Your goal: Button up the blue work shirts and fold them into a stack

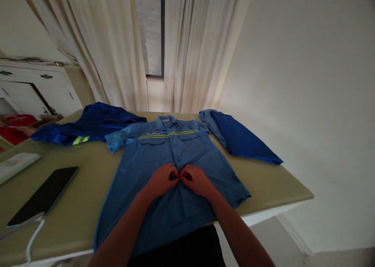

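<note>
A blue short-sleeved work shirt (152,152) lies front up on the table, collar away from me, with yellow stripes across the chest and two flap pockets. Over its middle, my left hand (164,178) and my right hand (195,180) meet at the button placket, fingertips pinched together on the shirt's front edge. Any button between the fingers is too small to make out. Above my hands, buttons (178,159) show along the placket. The shirt's hem hangs over the table's near edge toward me.
Dark blue clothing with a reflective band (99,120) lies at the back left. More folded blue clothing (240,136) rests at the right. A black tablet (47,193) with a white cable (35,235) and a white object (17,163) occupy the left of the table (275,185).
</note>
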A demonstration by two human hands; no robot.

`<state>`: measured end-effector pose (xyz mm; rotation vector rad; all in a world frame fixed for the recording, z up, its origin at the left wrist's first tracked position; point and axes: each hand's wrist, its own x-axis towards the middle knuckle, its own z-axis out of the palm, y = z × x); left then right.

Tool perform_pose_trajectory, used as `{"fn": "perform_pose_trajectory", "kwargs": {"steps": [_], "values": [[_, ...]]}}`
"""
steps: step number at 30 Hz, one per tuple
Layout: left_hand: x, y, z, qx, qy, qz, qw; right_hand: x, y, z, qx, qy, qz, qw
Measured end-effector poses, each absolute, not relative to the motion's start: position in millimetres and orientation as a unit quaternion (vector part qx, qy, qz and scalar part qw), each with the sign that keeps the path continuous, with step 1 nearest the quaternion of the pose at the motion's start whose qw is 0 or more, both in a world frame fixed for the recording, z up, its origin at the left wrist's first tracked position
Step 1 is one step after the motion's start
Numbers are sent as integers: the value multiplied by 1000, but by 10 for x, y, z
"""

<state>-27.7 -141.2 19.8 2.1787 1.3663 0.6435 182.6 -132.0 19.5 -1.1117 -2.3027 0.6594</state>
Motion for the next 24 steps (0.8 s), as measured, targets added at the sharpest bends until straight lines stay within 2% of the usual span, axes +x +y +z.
{"fn": "perform_pose_trajectory", "kwargs": {"steps": [7,14,24], "values": [[-274,-1404,165,792,518,226,232,1767,-1356,220,-405,-858,191,249],[-232,-1458,201,789,514,249,224,1779,-1336,198,-393,-859,195,263],[-165,-1445,237,753,484,298,330,1778,-1361,238,-392,-843,223,293]]}}
